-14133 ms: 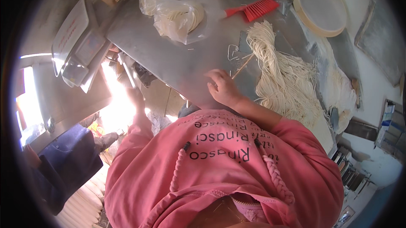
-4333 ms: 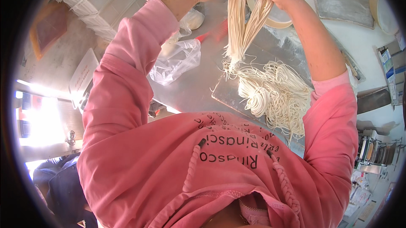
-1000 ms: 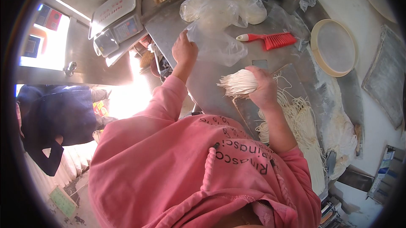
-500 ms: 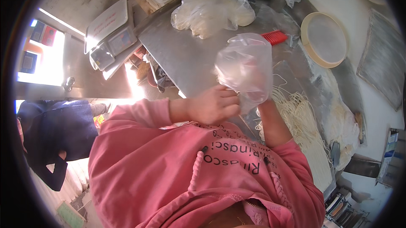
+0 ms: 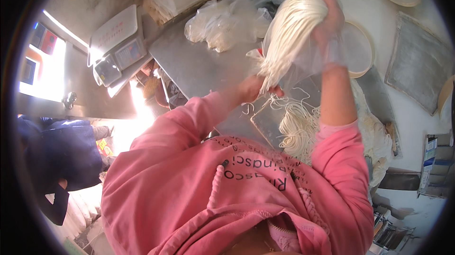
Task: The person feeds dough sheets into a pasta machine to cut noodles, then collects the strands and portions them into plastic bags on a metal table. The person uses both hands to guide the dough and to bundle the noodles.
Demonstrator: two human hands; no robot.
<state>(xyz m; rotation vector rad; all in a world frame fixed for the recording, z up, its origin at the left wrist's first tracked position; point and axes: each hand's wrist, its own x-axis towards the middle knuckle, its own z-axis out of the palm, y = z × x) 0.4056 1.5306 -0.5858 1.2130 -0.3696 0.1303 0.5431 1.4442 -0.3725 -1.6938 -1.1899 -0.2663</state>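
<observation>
A thick bundle of long, pale noodles [image 5: 296, 23] is raised over the far right of the metal table. My right hand [image 5: 328, 18] is closed round its upper end, with a clear plastic bag [image 5: 308, 58] over the hand and around part of the bundle. At the lower tips of the strands is my left hand [image 5: 258, 88], blurred and partly behind them; its grip does not show. Beneath the hands, more loose noodles [image 5: 298, 125] lie in a tangled heap on the table, close to my chest.
Bunched plastic bags [image 5: 222, 25] lie at the table's far side. A round, wooden-rimmed sieve [image 5: 362, 51] is beyond my right forearm. To the left stands a weighing scale [image 5: 118, 42]. A person in dark clothing [image 5: 71, 151] is at the far left.
My right hand has gone up and away from my chest, now bearing a plainly visible noodle bundle with the bag around it. My left hand has shifted slightly right and farther away.
</observation>
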